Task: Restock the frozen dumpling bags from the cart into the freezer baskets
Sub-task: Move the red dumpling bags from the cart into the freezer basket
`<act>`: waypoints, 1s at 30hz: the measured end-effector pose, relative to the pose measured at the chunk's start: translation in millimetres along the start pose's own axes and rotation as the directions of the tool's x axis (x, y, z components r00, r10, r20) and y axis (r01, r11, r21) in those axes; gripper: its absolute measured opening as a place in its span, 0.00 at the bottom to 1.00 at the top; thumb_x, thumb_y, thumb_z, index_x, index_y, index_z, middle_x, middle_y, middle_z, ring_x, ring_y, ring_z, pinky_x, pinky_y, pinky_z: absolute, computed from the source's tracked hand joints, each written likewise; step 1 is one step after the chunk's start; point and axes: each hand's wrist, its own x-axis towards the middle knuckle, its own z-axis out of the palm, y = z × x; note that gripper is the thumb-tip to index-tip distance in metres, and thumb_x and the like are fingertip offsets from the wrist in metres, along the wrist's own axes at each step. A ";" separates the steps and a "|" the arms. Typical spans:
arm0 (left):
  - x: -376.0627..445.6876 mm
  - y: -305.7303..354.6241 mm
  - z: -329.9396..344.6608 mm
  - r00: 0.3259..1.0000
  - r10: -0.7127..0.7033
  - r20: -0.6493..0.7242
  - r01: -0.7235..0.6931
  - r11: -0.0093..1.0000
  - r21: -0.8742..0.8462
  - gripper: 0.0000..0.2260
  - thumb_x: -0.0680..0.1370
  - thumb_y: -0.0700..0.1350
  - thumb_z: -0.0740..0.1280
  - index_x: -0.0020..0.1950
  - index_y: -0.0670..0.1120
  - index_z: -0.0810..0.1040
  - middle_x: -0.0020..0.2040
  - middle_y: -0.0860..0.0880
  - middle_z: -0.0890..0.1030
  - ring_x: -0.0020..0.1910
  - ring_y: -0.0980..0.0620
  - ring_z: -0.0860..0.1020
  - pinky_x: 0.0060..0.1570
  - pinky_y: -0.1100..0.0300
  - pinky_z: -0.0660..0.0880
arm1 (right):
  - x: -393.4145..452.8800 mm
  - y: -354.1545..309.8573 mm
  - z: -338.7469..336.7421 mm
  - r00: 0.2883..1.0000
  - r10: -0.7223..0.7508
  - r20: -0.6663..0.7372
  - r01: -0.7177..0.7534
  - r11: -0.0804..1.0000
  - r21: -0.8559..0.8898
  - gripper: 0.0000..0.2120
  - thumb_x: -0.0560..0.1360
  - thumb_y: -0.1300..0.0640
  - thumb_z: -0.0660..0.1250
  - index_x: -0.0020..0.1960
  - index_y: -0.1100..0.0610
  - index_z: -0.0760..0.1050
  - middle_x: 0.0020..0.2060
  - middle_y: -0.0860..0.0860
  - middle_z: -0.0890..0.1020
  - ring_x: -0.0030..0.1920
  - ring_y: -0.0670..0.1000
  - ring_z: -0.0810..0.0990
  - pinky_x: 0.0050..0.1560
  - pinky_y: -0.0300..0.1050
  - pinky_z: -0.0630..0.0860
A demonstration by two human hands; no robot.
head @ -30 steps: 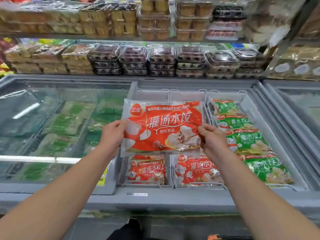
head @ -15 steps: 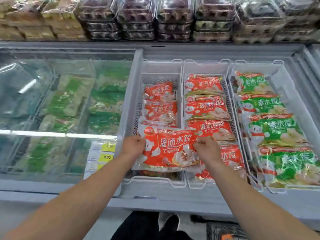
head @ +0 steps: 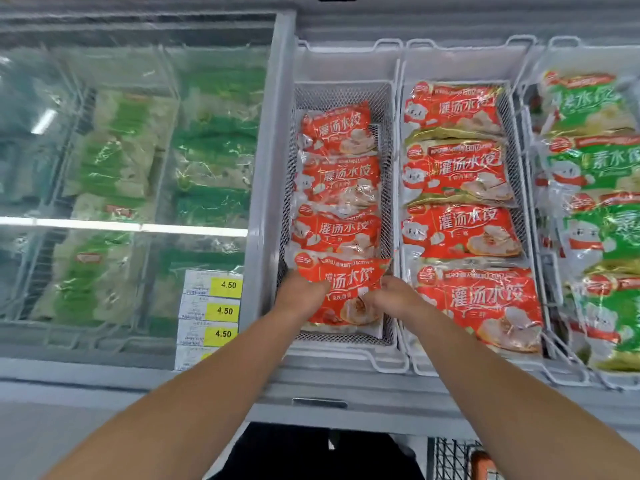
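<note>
A red dumpling bag [head: 346, 296] lies at the near end of the left white mesh basket [head: 287, 188], in front of three other red bags [head: 341, 174]. My left hand [head: 304, 292] holds its left side and my right hand [head: 394, 297] holds its right side, fingers on top of the bag. The bag's lower edge rests in the basket. The cart [head: 453, 459] shows only as a dark wire corner at the bottom right.
A middle basket [head: 403, 133] holds several red bags, and a right basket [head: 535, 98] holds green bags. A shut glass lid [head: 121, 168] covers green packs on the left, with yellow 4.50 price tags [head: 225, 310]. The grey freezer rim [head: 311, 386] runs across the front.
Both hands have lowered the red bag from chest height down into the near end of the left basket. The view has tilted down and closer to the freezer.
</note>
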 end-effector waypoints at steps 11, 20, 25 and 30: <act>-51.9 -11.9 3.0 0.961 0.262 0.087 -0.272 0.954 0.128 0.05 0.76 0.49 0.68 0.51 0.53 0.79 0.52 0.49 0.85 0.48 0.47 0.85 0.55 0.49 0.81 | -68.4 31.3 -5.9 0.963 -0.215 -0.162 0.174 0.956 -0.235 0.09 0.78 0.54 0.67 0.55 0.56 0.80 0.55 0.53 0.82 0.51 0.53 0.78 0.51 0.41 0.70; -156.1 -86.2 34.9 0.851 0.524 0.027 -0.515 0.825 0.234 0.17 0.73 0.51 0.70 0.59 0.46 0.82 0.56 0.49 0.84 0.53 0.53 0.80 0.59 0.60 0.74 | -188.9 123.4 27.0 0.839 -0.366 -0.402 0.298 0.928 -0.225 0.19 0.77 0.55 0.67 0.67 0.57 0.75 0.64 0.53 0.79 0.62 0.54 0.77 0.57 0.41 0.69; -203.5 -122.2 56.3 0.780 0.611 0.133 -0.623 0.741 0.252 0.17 0.77 0.45 0.70 0.65 0.47 0.80 0.60 0.51 0.83 0.53 0.56 0.79 0.58 0.65 0.69 | -245.4 177.6 59.7 0.819 -0.314 -0.480 0.263 0.949 -0.172 0.19 0.78 0.53 0.67 0.68 0.55 0.74 0.64 0.51 0.78 0.63 0.52 0.76 0.61 0.43 0.70; -237.3 -159.7 85.4 0.711 0.630 0.311 -0.701 0.671 0.244 0.17 0.77 0.45 0.70 0.65 0.47 0.80 0.58 0.52 0.83 0.54 0.56 0.79 0.62 0.63 0.72 | -293.8 244.1 101.6 0.771 -0.159 -0.617 0.151 0.986 -0.066 0.17 0.75 0.54 0.68 0.63 0.53 0.78 0.58 0.49 0.81 0.58 0.50 0.78 0.56 0.40 0.70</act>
